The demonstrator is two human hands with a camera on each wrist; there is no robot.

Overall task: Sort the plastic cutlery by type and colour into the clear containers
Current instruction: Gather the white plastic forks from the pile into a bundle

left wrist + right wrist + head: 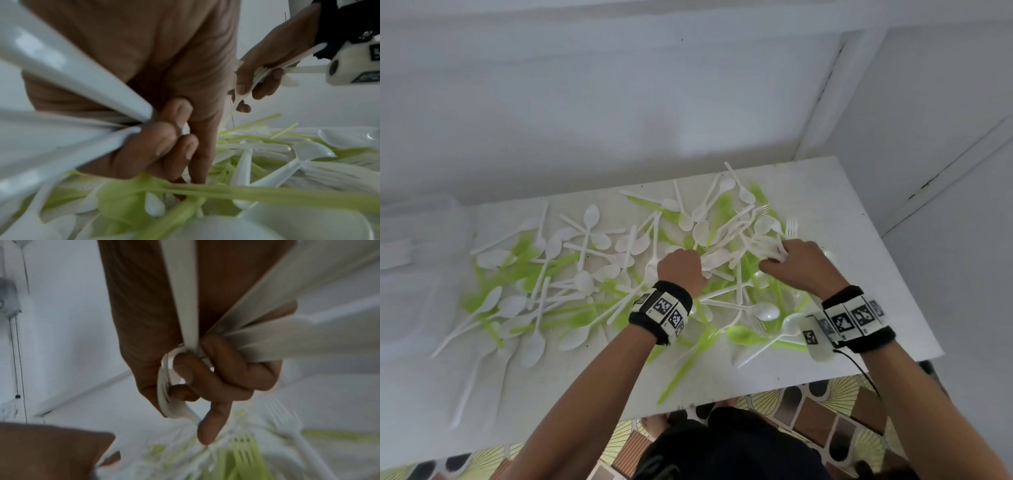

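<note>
Both hands are busy in my feed: the left hand clutches a bundle of white cutlery handles, and the right hand grips a bunch of white forks. White and green cutlery sprawls over the bench, from 9 to 3 o'clock around them.

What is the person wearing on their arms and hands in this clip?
Both forearms are bare, with no sleeves or gloves. Each wrist carries a black fabric wristband fronted with white square tiles printed with black coded markers. The right wristband also holds a white camera housing, and a thin black cable trails from it.
</note>
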